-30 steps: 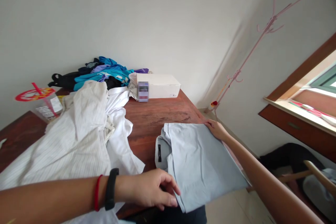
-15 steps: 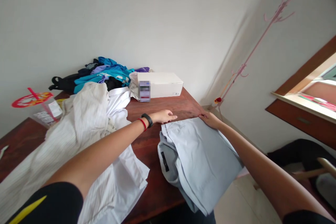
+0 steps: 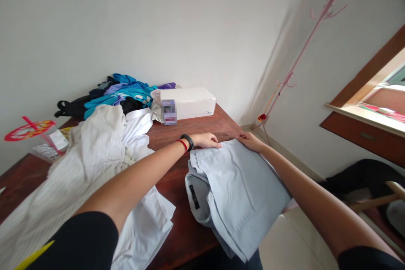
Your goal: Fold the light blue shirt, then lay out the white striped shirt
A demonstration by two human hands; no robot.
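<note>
A folded light-blue garment [image 3: 243, 190] lies at the table's right edge, its lower corner hanging over the front. A curved band with a black label shows on its left side. My right hand [image 3: 251, 141] is closed on the garment's far right corner. At the far edge, my left hand [image 3: 205, 140] touches the cloth with its fingers stretched out toward the right hand; its thumb is hard to see. A black band and a red cord circle the left wrist.
Left of the garment lie a striped cream garment [image 3: 95, 147] and white cloth [image 3: 152, 215]. Behind are piled blue and dark clothes [image 3: 126, 93] and a white box [image 3: 193, 103]. A lidded cup [image 3: 50, 143] stands far left; a pink coat rack [image 3: 294, 63] stands right.
My left hand has moved right, onto the garment's far edge, nearer my right hand. The right hand keeps its hold on the corner. The view has shifted slightly.
</note>
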